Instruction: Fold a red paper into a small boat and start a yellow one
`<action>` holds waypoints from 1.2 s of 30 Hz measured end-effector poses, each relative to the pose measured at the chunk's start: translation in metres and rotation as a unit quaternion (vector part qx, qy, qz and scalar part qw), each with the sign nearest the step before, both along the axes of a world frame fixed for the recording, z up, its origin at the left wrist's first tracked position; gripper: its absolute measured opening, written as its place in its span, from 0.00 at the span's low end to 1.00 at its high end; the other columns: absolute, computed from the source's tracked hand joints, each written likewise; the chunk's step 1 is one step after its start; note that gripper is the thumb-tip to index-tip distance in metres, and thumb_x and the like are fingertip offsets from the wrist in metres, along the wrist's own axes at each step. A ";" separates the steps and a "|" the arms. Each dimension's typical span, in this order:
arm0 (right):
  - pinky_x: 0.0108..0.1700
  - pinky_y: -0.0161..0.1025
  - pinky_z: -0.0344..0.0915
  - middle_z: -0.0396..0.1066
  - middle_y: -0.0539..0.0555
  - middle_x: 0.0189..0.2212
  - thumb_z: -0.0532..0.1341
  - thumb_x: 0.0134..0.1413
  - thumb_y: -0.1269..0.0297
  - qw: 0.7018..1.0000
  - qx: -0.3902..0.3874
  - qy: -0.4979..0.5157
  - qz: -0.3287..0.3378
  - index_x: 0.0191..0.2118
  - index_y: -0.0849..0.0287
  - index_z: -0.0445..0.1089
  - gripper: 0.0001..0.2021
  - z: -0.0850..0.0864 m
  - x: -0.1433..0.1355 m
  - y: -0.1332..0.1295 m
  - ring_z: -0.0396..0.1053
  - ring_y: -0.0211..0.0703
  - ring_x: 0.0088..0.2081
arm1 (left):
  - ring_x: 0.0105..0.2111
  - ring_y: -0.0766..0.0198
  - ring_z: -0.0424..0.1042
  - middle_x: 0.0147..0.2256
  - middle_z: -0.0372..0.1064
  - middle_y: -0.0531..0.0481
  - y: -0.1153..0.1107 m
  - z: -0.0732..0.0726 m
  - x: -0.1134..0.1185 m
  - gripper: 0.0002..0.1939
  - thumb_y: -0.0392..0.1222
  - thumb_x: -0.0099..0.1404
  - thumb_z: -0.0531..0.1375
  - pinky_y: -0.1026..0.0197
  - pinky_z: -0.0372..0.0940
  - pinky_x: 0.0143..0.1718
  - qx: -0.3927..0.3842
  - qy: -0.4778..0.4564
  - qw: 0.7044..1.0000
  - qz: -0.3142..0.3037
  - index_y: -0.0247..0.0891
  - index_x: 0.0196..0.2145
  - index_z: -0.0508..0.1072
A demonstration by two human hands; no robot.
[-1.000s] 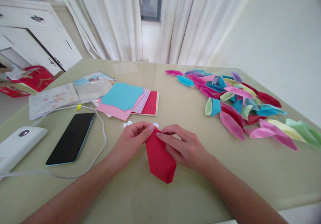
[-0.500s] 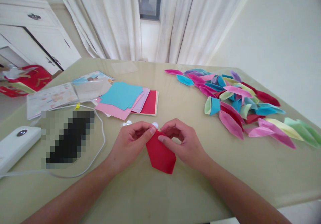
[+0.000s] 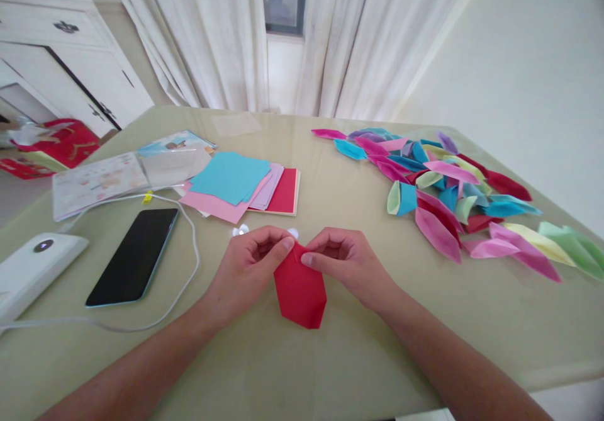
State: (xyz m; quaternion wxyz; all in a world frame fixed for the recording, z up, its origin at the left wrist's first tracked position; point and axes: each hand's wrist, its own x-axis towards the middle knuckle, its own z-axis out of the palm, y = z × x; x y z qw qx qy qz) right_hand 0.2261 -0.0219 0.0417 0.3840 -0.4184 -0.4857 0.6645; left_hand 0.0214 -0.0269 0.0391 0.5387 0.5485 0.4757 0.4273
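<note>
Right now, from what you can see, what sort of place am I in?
Probably a room in a home: long pale curtains hang at the back, a white cabinet stands at left, and a phone lies on the table.

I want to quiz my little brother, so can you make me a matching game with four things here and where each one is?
Things:
1. angular red folded paper piece
2. flat rectangular phone with a black screen
3. light blue square paper sheets
4. multicoloured folded paper pieces

Places:
A. spread over the right side of the pale green table
B. on top of pink paper
C. between the left hand and right hand
D. within the bend of the white cable

Pairs: 1-C, 2-D, 3-B, 4-A.
</note>
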 end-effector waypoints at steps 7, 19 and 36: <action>0.36 0.38 0.73 0.81 0.52 0.30 0.81 0.44 0.54 1.000 0.008 0.005 -0.014 0.31 0.59 0.79 0.16 -0.002 -0.001 -0.001 0.77 0.42 0.32 | 0.33 0.63 0.76 0.33 0.80 0.51 0.000 -0.001 0.000 0.11 0.50 0.68 0.68 0.65 0.70 0.34 -0.012 -0.015 1.000 0.001 0.39 0.37 0.81; 0.34 0.34 0.67 0.78 0.52 0.27 0.77 0.51 0.51 0.998 0.017 -0.049 0.033 0.34 0.62 0.82 0.17 0.000 0.008 0.005 0.70 0.37 0.29 | 0.28 0.67 0.72 0.30 0.77 0.53 0.004 0.002 -0.001 0.15 0.52 0.70 0.65 0.69 0.66 0.28 0.003 0.012 1.000 0.008 0.38 0.35 0.80; 0.34 0.36 0.67 0.78 0.54 0.27 0.73 0.57 0.53 0.997 0.037 -0.048 0.051 0.32 0.63 0.81 0.15 -0.004 0.006 0.003 0.72 0.40 0.30 | 0.34 0.62 0.76 0.35 0.81 0.49 0.004 -0.002 -0.004 0.15 0.54 0.65 0.70 0.64 0.70 0.34 -0.053 -0.018 0.998 -0.042 0.39 0.39 0.82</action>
